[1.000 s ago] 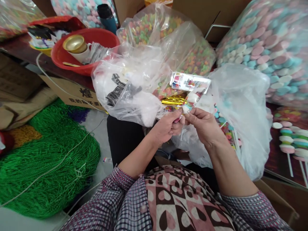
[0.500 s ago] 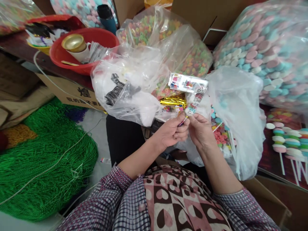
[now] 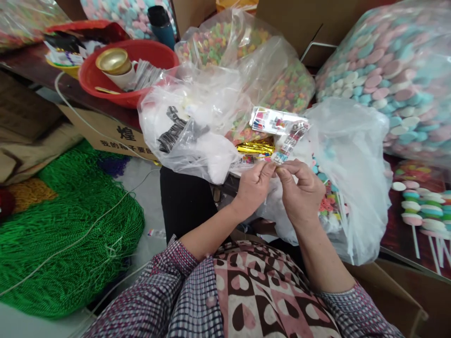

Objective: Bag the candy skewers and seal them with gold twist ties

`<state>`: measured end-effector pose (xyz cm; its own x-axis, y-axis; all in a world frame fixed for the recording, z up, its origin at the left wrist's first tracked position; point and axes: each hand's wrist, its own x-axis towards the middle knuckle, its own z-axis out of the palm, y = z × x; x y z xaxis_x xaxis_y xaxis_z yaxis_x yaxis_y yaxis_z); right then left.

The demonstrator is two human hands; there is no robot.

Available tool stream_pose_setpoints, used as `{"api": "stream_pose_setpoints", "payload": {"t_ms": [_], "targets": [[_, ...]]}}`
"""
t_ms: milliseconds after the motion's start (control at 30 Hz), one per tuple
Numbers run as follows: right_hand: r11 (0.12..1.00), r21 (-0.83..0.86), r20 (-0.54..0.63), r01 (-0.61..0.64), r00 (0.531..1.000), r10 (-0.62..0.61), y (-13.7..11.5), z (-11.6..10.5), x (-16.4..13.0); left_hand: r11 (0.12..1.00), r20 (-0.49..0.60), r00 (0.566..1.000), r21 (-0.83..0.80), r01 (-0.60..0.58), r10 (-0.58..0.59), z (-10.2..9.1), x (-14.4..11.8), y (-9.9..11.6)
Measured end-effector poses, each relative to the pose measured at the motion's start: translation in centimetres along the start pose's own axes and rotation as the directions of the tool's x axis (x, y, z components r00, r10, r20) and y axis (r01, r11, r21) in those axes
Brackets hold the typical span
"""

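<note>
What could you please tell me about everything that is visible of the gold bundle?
The gold bundle is made of many thin, shiny strips that look like metallic foil. It lies roughly sideways, with silver printed wrappers farther back. Neither the left hand nor the right hand touches it. Whether anything binds it, or what its right end rests against, cannot be made out.

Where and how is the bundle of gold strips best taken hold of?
Probably pinch the gold strips across the middle, from above: the bundle is long and thin, lies sideways with its top uncovered, and the left hand is close on its near side.
</note>
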<state>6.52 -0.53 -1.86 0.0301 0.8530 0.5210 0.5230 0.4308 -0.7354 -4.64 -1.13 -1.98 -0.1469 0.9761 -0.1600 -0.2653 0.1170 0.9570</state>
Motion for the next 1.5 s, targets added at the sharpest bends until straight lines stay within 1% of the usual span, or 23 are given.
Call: {"api": "stream_pose_setpoints", "payload": {"t_ms": [67, 100, 200, 267, 367, 467, 500, 567, 633, 700, 767, 800, 833, 900, 967, 1033, 1067, 1167, 1233, 1300, 1367, 1433, 1500], "targets": [[1.000, 0.000, -0.001, -0.025, 1.000, 0.025, -0.3, -0.1, 0.0, 0.972, 0.036, 0.987, 0.170, -0.163, 0.159, -0.3, 0.1, 0.0], [0.997, 0.032, 0.010, -0.067, 0.998, 0.067, -0.4, -0.1, 0.0, 0.954, 0.071, 0.975, 0.203, -0.220, 0.210, -0.4, 0.1, -0.1], [0.962, 0.171, 0.076, -0.215, 0.976, 0.205, -0.4, -0.4, 0.2, 0.966, 0.133, 0.969, 0.130, -0.224, 0.206, -0.6, 0.1, -0.7], [0.960, 0.171, 0.089, -0.222, 0.974, 0.209, -0.7, -0.8, 0.4, 0.985, 0.182, 0.969, 0.003, -0.171, 0.168, -0.6, 0.1, -1.0], [0.996, 0.051, 0.057, -0.072, 0.996, 0.069, -1.5, -1.6, 0.3, 0.968, 0.309, 0.945, -0.248, -0.030, 0.108, -0.3, 0.1, -0.5], [0.993, -0.022, 0.045, 0.116, 0.992, -0.115, -1.8, -2.1, -0.1, 0.901, 0.445, 0.892, -0.415, 0.125, 0.081, -0.3, 0.2, 1.6], [0.989, -0.035, 0.047, 0.147, 0.988, -0.145, -1.7, -2.3, -0.2, 0.883, 0.445, 0.889, -0.454, 0.115, 0.113, -0.4, 0.0, 2.5], [0.983, -0.074, 0.029, 0.169, 0.986, -0.167, -1.3, -2.5, 0.0, 0.870, 0.410, 0.887, -0.493, 0.017, 0.215, -0.9, -0.5, 4.2], [0.973, -0.139, -0.036, 0.182, 0.981, -0.189, -0.7, -2.9, 0.7, 0.906, 0.424, 0.861, -0.414, -0.091, 0.280, -1.5, -1.4, 5.2], [0.950, -0.225, -0.119, 0.215, 0.962, -0.246, -0.6, -3.2, 1.8, 0.944, 0.429, 0.845, -0.223, -0.242, 0.318, -1.8, -2.2, 5.4], [0.925, -0.284, -0.172, 0.251, 0.936, -0.307, -1.0, -3.5, 2.6, 0.951, 0.455, 0.846, -0.007, -0.311, 0.279, -1.7, -2.6, 4.8], [0.919, -0.283, -0.182, 0.273, 0.926, -0.331, -1.4, -3.5, 2.8, 0.956, 0.470, 0.854, 0.064, -0.285, 0.223, -1.5, -2.5, 4.3], [0.922, -0.252, -0.179, 0.293, 0.923, -0.342, -1.8, -3.4, 2.7, 0.973, 0.475, 0.867, 0.083, -0.213, 0.150, -1.3, -2.2, 3.9], [0.943, -0.123, -0.134, 0.310, 0.936, -0.325, -2.6, -3.2, 2.0, 0.998, 0.457, 0.889, -0.057, -0.002, 0.028, -1.0, -1.3, 3.5], [0.961, 0.006, -0.070, 0.275, 0.959, -0.274, -2.7, -3.0, 1.1, 0.958, 0.397, 0.917, -0.249, 0.139, -0.030, -1.1, -0.3, 3.8], [0.975, 0.064, -0.036, 0.214, 0.977, -0.212, -2.2, -3.1, 0.6, 0.951, 0.353, 0.935, -0.281, 0.132, -0.026, -1.7, 0.1, 4.4], [0.979, 0.071, -0.036, 0.193, 0.981, -0.190, -1.9, -3.2, 0.5, 0.967, 0.371, 0.928, -0.223, 0.124, -0.034, -2.1, 0.2, 4.7], [0.977, 0.022, -0.078, 0.211, 0.975, -0.208, -1.3, -3.8, 0.8, 0.989, 0.489, 0.860, 0.100, 0.112, -0.146, -2.5, -0.4, 4.5], [0.959, -0.055, -0.106, 0.278, 0.953, -0.282, -1.3, -4.0, 0.9, 0.969, 0.497, 0.840, 0.211, 0.129, -0.220, -2.1, -0.7, 3.7], [0.934, -0.115, -0.114, 0.337, 0.930, -0.349, -1.6, -4.1, 0.6, 0.967, 0.465, 0.850, 0.167, 0.191, -0.248, -1.4, -0.8, 3.0], [0.924, -0.114, -0.105, 0.365, 0.920, -0.377, -1.7, -4.0, -0.1, 0.963, 0.468, 0.845, 0.052, 0.266, -0.259, -0.6, -0.8, 2.5], [0.933, -0.077, -0.104, 0.351, 0.928, -0.357, -1.4, -4.0, -0.7, 0.950, 0.496, 0.834, -0.057, 0.308, -0.240, -0.1, -0.8, 2.3], [0.954, -0.036, -0.116, 0.299, 0.947, -0.301, -1.0, -4.1, -1.2, 0.947, 0.505, 0.842, -0.135, 0.292, -0.187, 0.3, -1.0, 2.2]]}}
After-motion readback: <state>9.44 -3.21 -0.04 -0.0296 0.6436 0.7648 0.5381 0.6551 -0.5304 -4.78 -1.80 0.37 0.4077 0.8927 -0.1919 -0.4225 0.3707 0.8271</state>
